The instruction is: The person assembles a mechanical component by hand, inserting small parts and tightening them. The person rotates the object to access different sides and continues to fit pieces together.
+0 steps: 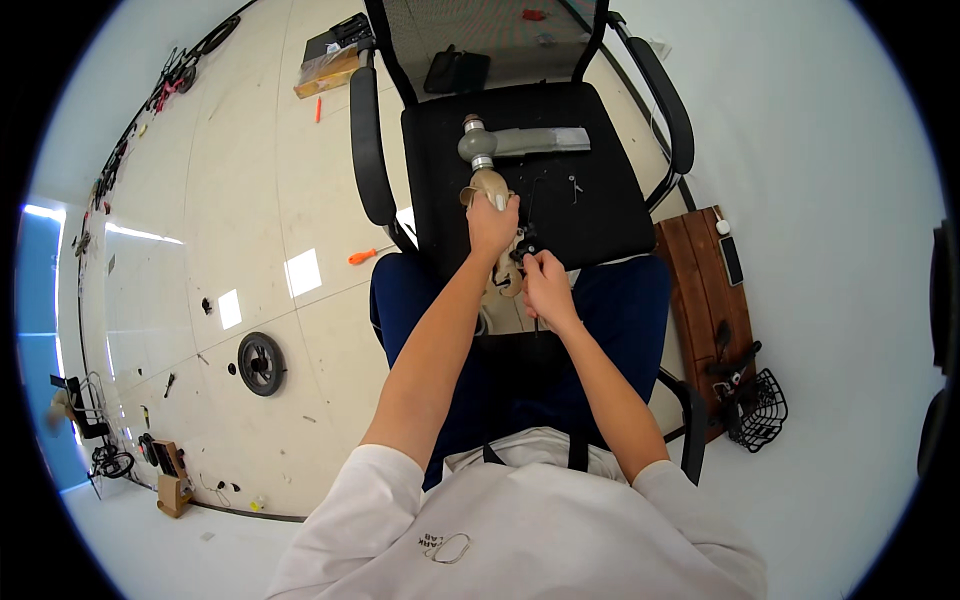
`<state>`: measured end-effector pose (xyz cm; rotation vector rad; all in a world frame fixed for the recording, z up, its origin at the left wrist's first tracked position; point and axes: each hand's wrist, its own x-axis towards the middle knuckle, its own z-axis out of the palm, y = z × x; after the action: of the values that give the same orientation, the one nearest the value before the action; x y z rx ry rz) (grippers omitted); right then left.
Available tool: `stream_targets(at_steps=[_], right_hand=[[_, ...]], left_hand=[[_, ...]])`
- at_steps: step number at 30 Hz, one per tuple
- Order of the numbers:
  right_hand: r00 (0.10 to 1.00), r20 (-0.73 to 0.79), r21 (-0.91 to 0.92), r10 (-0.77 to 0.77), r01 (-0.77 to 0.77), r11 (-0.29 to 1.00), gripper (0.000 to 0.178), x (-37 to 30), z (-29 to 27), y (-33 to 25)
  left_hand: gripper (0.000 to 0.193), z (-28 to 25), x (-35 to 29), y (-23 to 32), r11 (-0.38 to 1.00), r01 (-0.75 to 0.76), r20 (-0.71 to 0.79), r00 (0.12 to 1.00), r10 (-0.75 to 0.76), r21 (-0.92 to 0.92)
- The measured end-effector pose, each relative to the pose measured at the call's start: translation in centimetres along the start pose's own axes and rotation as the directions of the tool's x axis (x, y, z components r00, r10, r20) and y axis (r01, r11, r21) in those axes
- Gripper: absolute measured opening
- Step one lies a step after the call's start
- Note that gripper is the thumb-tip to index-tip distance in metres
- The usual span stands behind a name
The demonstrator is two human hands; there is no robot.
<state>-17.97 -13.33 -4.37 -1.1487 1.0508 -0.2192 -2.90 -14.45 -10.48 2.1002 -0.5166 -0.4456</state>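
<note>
In front of me, partly on the black chair seat (590,215), lies a beige and grey-green frame part (478,145) with silver rings and a flat bar reaching right. My left hand (492,228) is closed around its beige section, just below the lower silver ring. My right hand (548,285) is pinched beside a small black fitting (530,243) at the part's near end. A thin dark piece shows below those fingers; I cannot make out what it is. A small metal hex key or pin (575,188) lies on the seat to the right.
Armrests (370,150) flank the seat. An orange-handled screwdriver (362,257) and a black wheel (261,363) lie on the tiled floor at left. A tool case (335,45) sits at the far left. At right, a wooden board (690,270) bears a phone (731,261) and a wire basket (760,412).
</note>
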Motion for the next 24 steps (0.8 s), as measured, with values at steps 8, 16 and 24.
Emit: stream_targets(at_steps=[8,16,24], right_hand=[[0.99,-0.133,0.225,0.051,-0.02,0.974,0.019,0.6,2.4,0.4],[0.997,-0.037,0.181,0.068,-0.06,0.982,0.018,0.8,2.8,0.9],[0.973,0.121,0.538,0.196,-0.231,0.811,0.021,-0.3,3.1,-0.7]], left_hand=[[0.053,-1.0,-0.2,0.7,0.998,0.006,0.017,1.0,-0.005,-0.056],[0.05,-1.5,0.2,-0.3,0.992,-0.02,-0.056,0.998,0.013,-0.128],[0.053,-2.7,-0.1,0.3,0.986,-0.021,0.035,0.999,0.027,-0.165]])
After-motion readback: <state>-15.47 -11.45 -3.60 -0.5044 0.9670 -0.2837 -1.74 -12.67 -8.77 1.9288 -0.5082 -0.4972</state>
